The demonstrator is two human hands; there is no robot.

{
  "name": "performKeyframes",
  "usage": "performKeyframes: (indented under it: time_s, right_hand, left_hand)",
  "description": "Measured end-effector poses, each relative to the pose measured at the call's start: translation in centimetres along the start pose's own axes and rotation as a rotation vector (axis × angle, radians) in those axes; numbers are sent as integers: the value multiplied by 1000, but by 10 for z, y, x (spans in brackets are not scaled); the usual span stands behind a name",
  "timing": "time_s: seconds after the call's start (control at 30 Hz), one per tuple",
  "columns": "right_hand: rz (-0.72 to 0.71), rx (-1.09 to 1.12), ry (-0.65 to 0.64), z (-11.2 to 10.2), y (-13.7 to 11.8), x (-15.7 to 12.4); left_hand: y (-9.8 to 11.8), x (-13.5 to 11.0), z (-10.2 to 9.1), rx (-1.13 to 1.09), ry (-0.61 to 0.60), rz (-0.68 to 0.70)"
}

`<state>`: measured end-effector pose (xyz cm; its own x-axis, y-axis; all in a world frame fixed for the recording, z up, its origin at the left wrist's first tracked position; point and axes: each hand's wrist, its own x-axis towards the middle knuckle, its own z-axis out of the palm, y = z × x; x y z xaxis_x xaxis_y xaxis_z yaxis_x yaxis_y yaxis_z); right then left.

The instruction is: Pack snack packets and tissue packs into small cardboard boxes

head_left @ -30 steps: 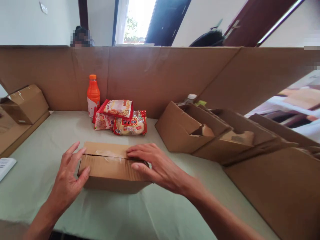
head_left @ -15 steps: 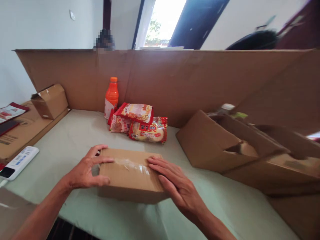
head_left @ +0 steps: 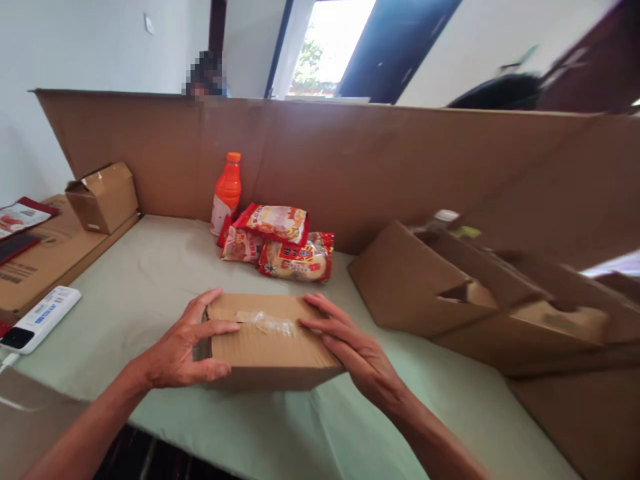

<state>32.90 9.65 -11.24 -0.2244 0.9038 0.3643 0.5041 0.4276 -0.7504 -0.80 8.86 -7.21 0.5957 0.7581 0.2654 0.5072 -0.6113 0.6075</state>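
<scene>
A small brown cardboard box (head_left: pixel 273 350) rests on the pale green tablecloth in front of me, a strip of clear tape (head_left: pixel 265 323) across its top. My left hand (head_left: pixel 193 343) grips its left end, thumb at the near edge and fingers over the top. At the right end, my right hand (head_left: pixel 347 340) holds the box with its fingers on the top and right edge. Beyond the box lie several red snack bags (head_left: pixel 295 259), heaped together. An orange bottle (head_left: pixel 227 193) stands upright behind them. The underside of the box is hidden.
Open cardboard boxes (head_left: pixel 400 287) stand along the right side. On the left are a small carton (head_left: pixel 103 200), a large flat carton (head_left: pixel 65 260) and a white device (head_left: pixel 45 320) with a cable. A tall cardboard panel (head_left: pixel 350 167) closes off the back; a person's blurred head shows above it.
The fingers of my right hand have spread and shifted along the right end of the box. My left hand keeps its hold. The view has shifted slightly.
</scene>
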Motion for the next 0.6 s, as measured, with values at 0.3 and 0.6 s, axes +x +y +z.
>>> performKeyframes:
  time_s: [0.3, 0.6]
  right_hand:
    - [119, 91, 79, 7, -2, -1]
    - [81, 207, 113, 34, 4, 35]
  left_hand:
    - [-4, 12, 5, 34, 15, 57]
    - [-9, -9, -3, 42, 296, 73]
